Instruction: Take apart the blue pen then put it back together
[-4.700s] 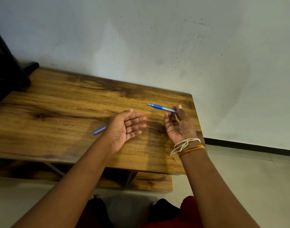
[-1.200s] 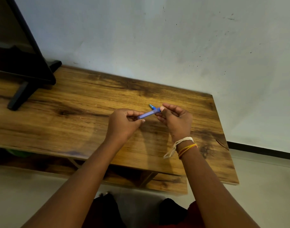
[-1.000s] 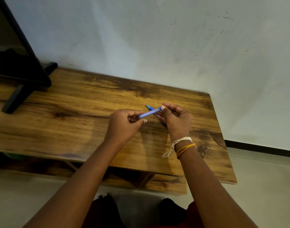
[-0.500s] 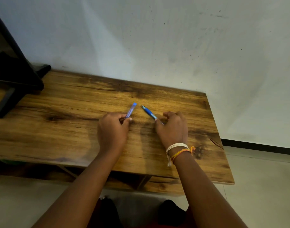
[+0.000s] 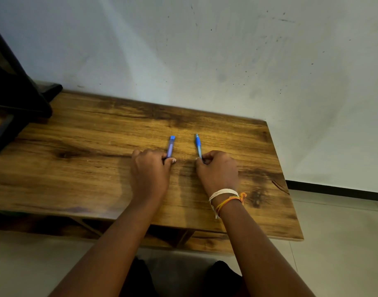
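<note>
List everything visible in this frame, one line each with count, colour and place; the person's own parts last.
pen barrel: 1, pale blue, on the table, held at its near end by the left hand
pen front part: 1, blue, on the table, held by the right hand
table: 1, brown wood, against the wall
black stand: 1, black, far left of the table
wristbands: several, white and orange, right wrist
left hand: 1, grips the barrel
right hand: 1, grips the front part

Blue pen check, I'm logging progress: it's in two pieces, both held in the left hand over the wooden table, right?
Not quite. The head view shows one piece in each hand: the left hand grips the barrel piece, the right hand the tip piece, over the wooden table.
</note>
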Available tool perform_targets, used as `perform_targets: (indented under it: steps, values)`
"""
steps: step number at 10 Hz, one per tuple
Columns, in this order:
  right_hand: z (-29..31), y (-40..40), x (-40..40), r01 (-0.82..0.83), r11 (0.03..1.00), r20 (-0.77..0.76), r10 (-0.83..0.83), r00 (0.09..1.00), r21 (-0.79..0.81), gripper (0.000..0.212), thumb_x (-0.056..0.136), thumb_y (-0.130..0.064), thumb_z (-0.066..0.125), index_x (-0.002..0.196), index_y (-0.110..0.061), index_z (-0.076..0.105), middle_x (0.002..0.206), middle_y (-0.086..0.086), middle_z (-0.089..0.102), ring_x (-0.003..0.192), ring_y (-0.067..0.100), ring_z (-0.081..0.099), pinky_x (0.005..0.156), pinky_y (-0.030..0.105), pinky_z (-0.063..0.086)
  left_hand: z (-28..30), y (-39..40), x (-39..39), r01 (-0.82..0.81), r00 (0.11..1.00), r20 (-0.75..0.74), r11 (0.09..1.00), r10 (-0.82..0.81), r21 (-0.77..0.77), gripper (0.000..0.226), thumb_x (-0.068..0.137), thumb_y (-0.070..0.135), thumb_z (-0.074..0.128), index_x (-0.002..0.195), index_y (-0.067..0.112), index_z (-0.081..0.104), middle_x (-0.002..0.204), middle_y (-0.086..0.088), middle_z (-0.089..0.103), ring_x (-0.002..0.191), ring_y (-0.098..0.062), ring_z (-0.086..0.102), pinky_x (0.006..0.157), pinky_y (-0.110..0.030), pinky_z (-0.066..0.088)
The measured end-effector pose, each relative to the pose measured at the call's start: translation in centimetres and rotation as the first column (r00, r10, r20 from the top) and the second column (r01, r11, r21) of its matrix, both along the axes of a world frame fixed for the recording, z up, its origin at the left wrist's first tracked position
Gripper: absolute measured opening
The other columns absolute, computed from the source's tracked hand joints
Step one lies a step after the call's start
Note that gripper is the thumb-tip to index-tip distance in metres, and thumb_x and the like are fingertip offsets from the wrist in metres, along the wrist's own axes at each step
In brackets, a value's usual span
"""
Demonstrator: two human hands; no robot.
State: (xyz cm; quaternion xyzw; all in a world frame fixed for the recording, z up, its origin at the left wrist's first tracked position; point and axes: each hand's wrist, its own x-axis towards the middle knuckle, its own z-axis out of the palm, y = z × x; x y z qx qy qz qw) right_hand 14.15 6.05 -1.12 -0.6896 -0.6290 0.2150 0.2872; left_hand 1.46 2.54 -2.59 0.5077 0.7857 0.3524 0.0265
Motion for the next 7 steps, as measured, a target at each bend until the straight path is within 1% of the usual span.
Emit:
perform_targets:
  steps: [1, 2, 3, 4, 5, 6, 7]
  values:
    - [-0.05, -0.03, -0.16, 0.014, 1.0, -0.01, -0.014, 1.0, 0.007, 0.017, 0.082, -0.028, 0.066, 0.091, -0.016, 0.074, 0.086, 0.004, 0.075, 0.083, 0.024, 0.069, 0.072, 0.032, 0.054, -0.18, 0.06, -0.04, 0.007, 1.0, 0.011, 1.0, -0.007, 0.024, 0.02, 0.076, 0.029, 0.074, 0.085, 0.011, 0.075, 0.074, -0.006, 0.072, 0.077, -0.017, 0.045, 0.068, -0.032, 0.038]
    - [0.01, 0.07, -0.04, 0.032, 0.999, -0.025, -0.031, 0.999, 0.015, 0.018, 0.083, -0.03, 0.066, 0.092, -0.017, 0.075, 0.086, 0.004, 0.075, 0.083, 0.025, 0.069, 0.073, 0.032, 0.054, -0.41, 0.15, -0.2, 0.022, 0.999, 0.028, 0.999, -0.023, 0.031, 0.019, 0.075, 0.029, 0.075, 0.083, 0.012, 0.075, 0.072, -0.005, 0.072, 0.074, -0.011, 0.037, 0.077, -0.04, 0.044]
    - [0.08, -0.01, -0.12, 0.032, 0.999, -0.014, -0.031, 0.999, 0.023, 0.02, 0.085, -0.032, 0.064, 0.094, -0.017, 0.075, 0.086, 0.003, 0.075, 0.083, 0.025, 0.068, 0.069, 0.027, 0.048, -0.45, 0.23, -0.34, 0.035, 0.999, 0.036, 0.998, -0.037, 0.044, 0.017, 0.074, 0.028, 0.076, 0.082, 0.013, 0.075, 0.071, -0.004, 0.072, 0.074, -0.011, 0.037, 0.072, -0.035, 0.041]
    - [0.05, 0.0, -0.09, 0.021, 1.0, -0.005, -0.021, 1.0, 0.022, 0.021, 0.086, -0.032, 0.064, 0.095, -0.018, 0.076, 0.086, 0.004, 0.075, 0.083, 0.025, 0.069, 0.071, 0.029, 0.051, -0.5, 0.13, -0.39, 0.054, 0.998, 0.036, 0.996, -0.057, 0.069, 0.015, 0.073, 0.026, 0.077, 0.08, 0.014, 0.075, 0.07, -0.003, 0.072, 0.068, -0.006, 0.035, 0.073, -0.035, 0.041]
    - [-0.05, -0.08, -0.05, 0.019, 0.999, -0.006, -0.019, 1.0, 0.027, 0.02, 0.086, -0.033, 0.065, 0.094, -0.018, 0.076, 0.085, 0.003, 0.076, 0.081, 0.024, 0.069, 0.069, 0.028, 0.051, -0.56, -0.03, -0.34, 0.054, 0.998, 0.027, 0.996, -0.056, 0.078, 0.014, 0.074, 0.026, 0.076, 0.079, 0.013, 0.075, 0.071, -0.003, 0.072, 0.068, -0.007, 0.036, 0.075, -0.038, 0.044]
    - [-0.19, 0.03, -0.16, 0.012, 0.999, -0.005, -0.012, 1.0, 0.038, 0.022, 0.086, -0.035, 0.064, 0.092, -0.018, 0.076, 0.082, 0.003, 0.075, 0.078, 0.023, 0.068, 0.065, 0.024, 0.045, -0.58, -0.09, -0.18, 0.072, 0.997, 0.006, 0.993, -0.073, 0.093, 0.014, 0.075, 0.026, 0.075, 0.08, 0.013, 0.074, 0.072, -0.004, 0.072, 0.068, -0.01, 0.042, 0.074, -0.034, 0.04]
    - [-0.55, 0.03, 0.05, 0.024, 0.998, -0.021, -0.023, 1.0, 0.052, 0.027, 0.089, -0.037, 0.06, 0.085, -0.015, 0.076, 0.076, 0.005, 0.073, 0.071, 0.024, 0.066, 0.059, 0.023, 0.042, -0.72, -0.27, -0.4, 0.069, 0.996, 0.052, 0.995, -0.072, 0.07, 0.018, 0.078, 0.029, 0.073, 0.087, 0.014, 0.074, 0.079, -0.004, 0.073, 0.078, -0.018, 0.056, 0.075, -0.03, 0.036]
